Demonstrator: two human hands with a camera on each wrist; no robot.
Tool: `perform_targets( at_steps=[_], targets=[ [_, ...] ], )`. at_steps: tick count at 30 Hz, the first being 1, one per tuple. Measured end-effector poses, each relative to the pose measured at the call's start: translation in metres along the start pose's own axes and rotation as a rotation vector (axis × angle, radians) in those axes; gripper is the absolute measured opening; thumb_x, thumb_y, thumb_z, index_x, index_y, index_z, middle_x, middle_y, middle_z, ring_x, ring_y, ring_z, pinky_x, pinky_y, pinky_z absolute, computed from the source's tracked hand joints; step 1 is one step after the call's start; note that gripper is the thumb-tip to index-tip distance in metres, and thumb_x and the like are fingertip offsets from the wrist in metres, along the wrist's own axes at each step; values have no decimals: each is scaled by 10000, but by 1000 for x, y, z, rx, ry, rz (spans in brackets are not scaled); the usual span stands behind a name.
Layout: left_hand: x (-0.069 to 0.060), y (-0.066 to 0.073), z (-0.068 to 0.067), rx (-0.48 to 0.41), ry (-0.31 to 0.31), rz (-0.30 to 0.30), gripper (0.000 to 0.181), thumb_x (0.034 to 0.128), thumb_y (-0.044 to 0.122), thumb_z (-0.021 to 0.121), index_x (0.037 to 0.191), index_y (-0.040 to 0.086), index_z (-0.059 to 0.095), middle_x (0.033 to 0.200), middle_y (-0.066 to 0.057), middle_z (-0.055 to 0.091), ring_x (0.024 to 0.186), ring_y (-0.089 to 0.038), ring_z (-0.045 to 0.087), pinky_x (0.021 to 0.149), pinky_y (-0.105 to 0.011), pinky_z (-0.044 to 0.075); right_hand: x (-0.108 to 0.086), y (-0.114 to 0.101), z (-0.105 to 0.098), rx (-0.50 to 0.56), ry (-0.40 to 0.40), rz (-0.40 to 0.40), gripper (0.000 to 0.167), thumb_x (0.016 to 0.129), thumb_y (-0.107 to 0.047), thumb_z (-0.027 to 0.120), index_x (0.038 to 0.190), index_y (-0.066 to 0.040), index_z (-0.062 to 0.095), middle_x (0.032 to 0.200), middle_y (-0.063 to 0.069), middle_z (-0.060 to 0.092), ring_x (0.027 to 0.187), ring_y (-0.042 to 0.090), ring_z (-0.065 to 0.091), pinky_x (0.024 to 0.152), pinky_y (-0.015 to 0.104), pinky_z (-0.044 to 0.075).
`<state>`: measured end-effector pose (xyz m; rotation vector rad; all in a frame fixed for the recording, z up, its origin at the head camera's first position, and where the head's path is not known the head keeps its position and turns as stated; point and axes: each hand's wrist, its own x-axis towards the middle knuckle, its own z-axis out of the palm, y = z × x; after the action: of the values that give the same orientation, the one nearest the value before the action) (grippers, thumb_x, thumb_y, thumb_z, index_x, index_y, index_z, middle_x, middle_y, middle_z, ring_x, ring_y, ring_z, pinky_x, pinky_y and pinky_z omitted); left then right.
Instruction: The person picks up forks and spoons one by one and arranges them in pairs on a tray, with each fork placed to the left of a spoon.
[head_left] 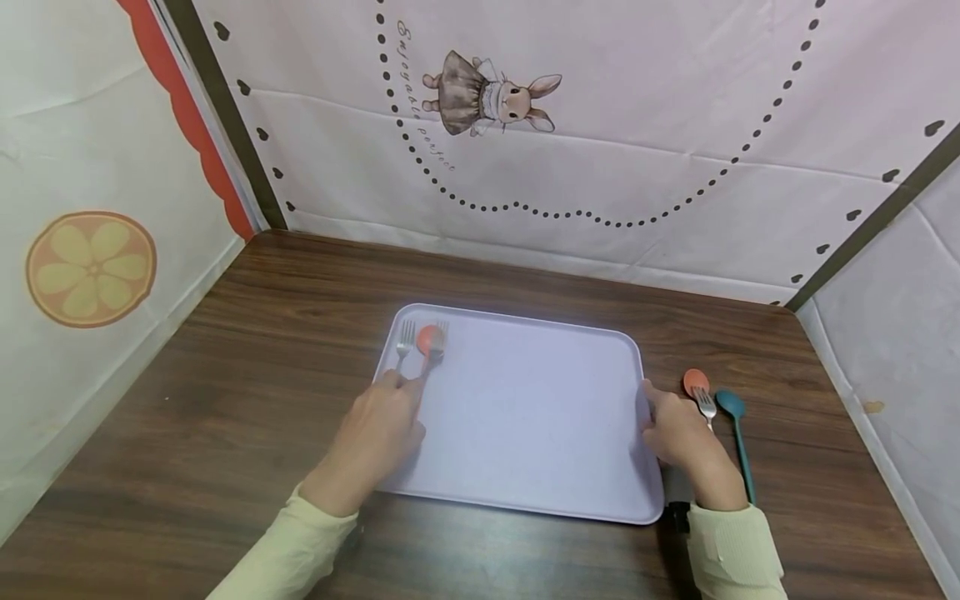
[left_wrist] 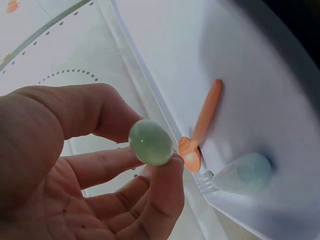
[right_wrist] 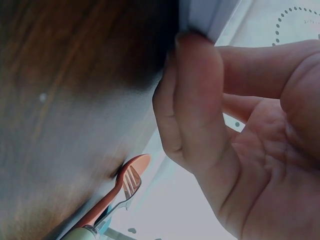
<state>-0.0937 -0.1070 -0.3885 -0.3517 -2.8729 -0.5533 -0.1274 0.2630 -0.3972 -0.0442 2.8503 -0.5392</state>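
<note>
On the left part of the pale lilac tray (head_left: 525, 408), my left hand (head_left: 378, 433) is beside a fork (head_left: 406, 337), an orange spoon (head_left: 429, 340) and a second fork (head_left: 438, 343). The left wrist view shows my left hand (left_wrist: 100, 165) pinching a rounded pale green end (left_wrist: 151, 142) between thumb and fingers; the rest of that piece is hidden. Near it are an orange spoon (left_wrist: 205, 117), fork tines (left_wrist: 206, 182) and another pale green end (left_wrist: 245, 175). My right hand (head_left: 678, 429) grips the tray's right rim; in the right wrist view, that hand (right_wrist: 210, 140) pinches the edge (right_wrist: 205, 17).
Right of the tray on the brown wooden table (head_left: 247, 367) lie an orange spoon (head_left: 695, 382), a fork (head_left: 705, 403) across it and a teal spoon (head_left: 731, 404). Something dark (head_left: 679, 512) shows beside the right sleeve. White patterned cloth (head_left: 615, 125) stands around the table.
</note>
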Motion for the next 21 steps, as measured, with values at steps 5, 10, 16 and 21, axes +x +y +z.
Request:
perform_targets(
  at_steps=[5, 10, 16, 21],
  targets=[
    [1, 3, 2, 12, 5, 19, 343, 708, -62, 648, 1045, -27, 705, 923, -189, 622, 732, -371, 613, 579, -498, 525, 1, 1, 0, 1, -5, 10, 657, 861, 18, 606, 1460, 152, 370, 1099, 358, 611, 716, 293, 615, 555, 356, 498],
    [1, 6, 4, 11, 5, 24, 302, 704, -67, 654, 1001, -34, 699, 893, -174, 603, 708, -349, 594, 565, -478, 511, 0, 1, 0, 15, -12, 10, 653, 877, 13, 596, 1470, 147, 358, 957, 303, 629, 633, 247, 587, 532, 338, 483],
    [1, 9, 9, 17, 37, 69, 310, 686, -74, 666, 992, -47, 706, 826, -149, 570, 661, -313, 567, 562, -447, 484, -2, 2, 1, 51, -3, -23, 646, 889, 7, 576, 1475, 151, 344, 598, 70, 435, 493, 191, 479, 501, 330, 445],
    [2, 12, 12, 27, 58, 100, 298, 670, -78, 659, 963, -48, 705, 804, -142, 565, 669, -313, 578, 567, -438, 479, -2, 2, 0, 54, -5, -25, 647, 893, -1, 581, 1475, 151, 341, 600, 56, 428, 495, 183, 481, 507, 329, 448]
  ],
)
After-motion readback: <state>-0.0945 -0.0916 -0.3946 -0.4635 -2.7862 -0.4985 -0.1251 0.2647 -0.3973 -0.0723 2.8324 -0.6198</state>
